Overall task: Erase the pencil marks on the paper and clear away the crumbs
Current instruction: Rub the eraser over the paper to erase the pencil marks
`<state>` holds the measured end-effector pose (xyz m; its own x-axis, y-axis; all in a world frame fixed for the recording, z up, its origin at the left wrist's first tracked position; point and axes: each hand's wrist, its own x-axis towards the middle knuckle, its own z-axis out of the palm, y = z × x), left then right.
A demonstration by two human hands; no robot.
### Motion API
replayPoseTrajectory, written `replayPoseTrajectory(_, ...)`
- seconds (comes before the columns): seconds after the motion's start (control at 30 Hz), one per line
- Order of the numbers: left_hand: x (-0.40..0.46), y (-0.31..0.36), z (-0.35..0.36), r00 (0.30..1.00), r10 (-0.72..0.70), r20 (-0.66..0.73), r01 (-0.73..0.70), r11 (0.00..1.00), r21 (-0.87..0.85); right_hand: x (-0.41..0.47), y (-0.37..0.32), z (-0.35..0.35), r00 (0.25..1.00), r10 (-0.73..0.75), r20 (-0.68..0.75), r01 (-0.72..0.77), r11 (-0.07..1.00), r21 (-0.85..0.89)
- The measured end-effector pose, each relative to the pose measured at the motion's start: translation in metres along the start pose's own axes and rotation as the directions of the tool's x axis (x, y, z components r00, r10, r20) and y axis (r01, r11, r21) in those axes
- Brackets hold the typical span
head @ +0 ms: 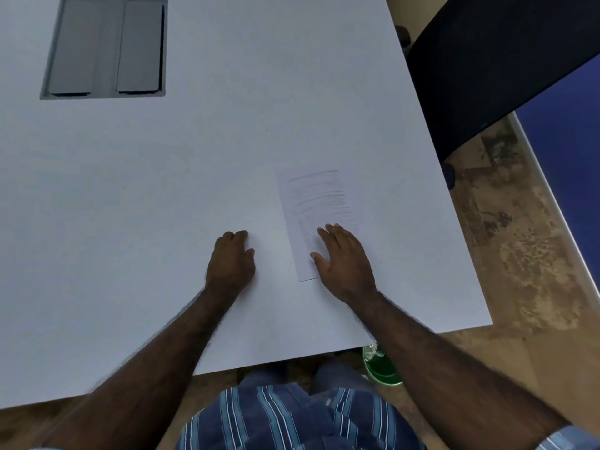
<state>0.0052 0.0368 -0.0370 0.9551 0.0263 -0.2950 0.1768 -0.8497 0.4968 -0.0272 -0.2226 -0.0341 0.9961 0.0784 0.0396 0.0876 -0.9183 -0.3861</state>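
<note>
Item: sheet of paper (311, 219), white, lying flat on a pale grey-white surface (194, 157), set at a slight angle, near the surface's right edge and closer to the person than to the far side. Pencil marks (319, 196): faint grey horizontal strokes covering the far half of the paper and fading toward its near half. Right hand (345, 261): palm down on the near right part of the paper, fingers straight and slightly spread, fingertips reaching the lower strokes, thumb pointing out to the left over the sheet; grip wide, holding nothing. Left hand (232, 259): resting on the bare surface just to the left of the paper, apart from its edge, fingers curled under at the knuckles; whether that grip encloses anything cannot be told. No crumbs can be made out at this sharpness. Recessed grey cable hatch (104, 47) with two flaps: set into the surface well beyond the paper, far to its left. Dark chair (487, 60): past the surface's right edge, beyond the paper. Green container (380, 368): on the mottled brown floor (519, 254) below the surface's near edge, on the person's side of the paper, partly covered by the right forearm. Blue striped shirt (292, 417): at the near bottom of the view.
</note>
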Motion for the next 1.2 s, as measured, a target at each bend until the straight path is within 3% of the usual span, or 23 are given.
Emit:
replayPoseTrajectory(0.17,0.004,0.029,0.003,1.0,-0.002,0.013,0.006,0.957,-0.292,-0.003,-0.019,0.001,0.995,0.064,0.077,-0.081,0.968,0.236)
replayPoseTrajectory(0.27,0.003,0.052,0.006,0.995,-0.039,0.093,0.08,0.869,-0.488,-0.002,-0.031,0.0,0.96,0.152,0.236,-0.241,0.877,0.416)
replayPoseTrajectory(0.33,0.003,0.061,0.012,0.988,-0.039,0.147,0.121,0.788,-0.603,-0.001,-0.036,0.003,0.954,0.169,0.248,-0.276,0.816,0.507)
replayPoseTrajectory(0.57,0.007,0.082,0.026,0.985,0.044,0.169,0.084,0.729,-0.679,0.002,-0.027,-0.002,0.934,0.32,0.162,-0.35,0.715,0.606)
replayPoseTrajectory(0.63,0.011,0.083,0.03,0.983,0.096,0.154,0.028,0.757,-0.652,0.003,-0.022,-0.003,0.932,0.337,0.136,-0.346,0.709,0.615)
replayPoseTrajectory(0.73,0.021,0.077,0.037,0.973,0.233,0.009,-0.2,0.855,-0.479,0.004,-0.014,-0.002,0.919,0.387,0.078,-0.355,0.724,0.592)
replayPoseTrajectory(0.8,0.033,0.067,0.041,0.922,0.377,-0.089,-0.386,0.874,-0.296,0.005,-0.008,-0.001,0.904,0.426,0.045,-0.372,0.727,0.577)
replayPoseTrajectory(0.87,0.048,0.056,0.042,0.873,0.484,-0.069,-0.489,0.866,-0.11,0.006,-0.003,0.001,0.893,0.449,0.026,-0.38,0.722,0.579)
replayPoseTrajectory(0.97,0.063,0.043,0.04,0.84,0.541,0.029,-0.542,0.839,0.04,0.007,0.005,0.003,0.874,0.485,0.032,-0.409,0.698,0.588)
replayPoseTrajectory(1.2,0.071,0.032,0.038,0.82,0.564,0.099,-0.573,0.811,0.121,-0.001,0.019,0.002,0.854,0.514,0.08,-0.449,0.65,0.613)
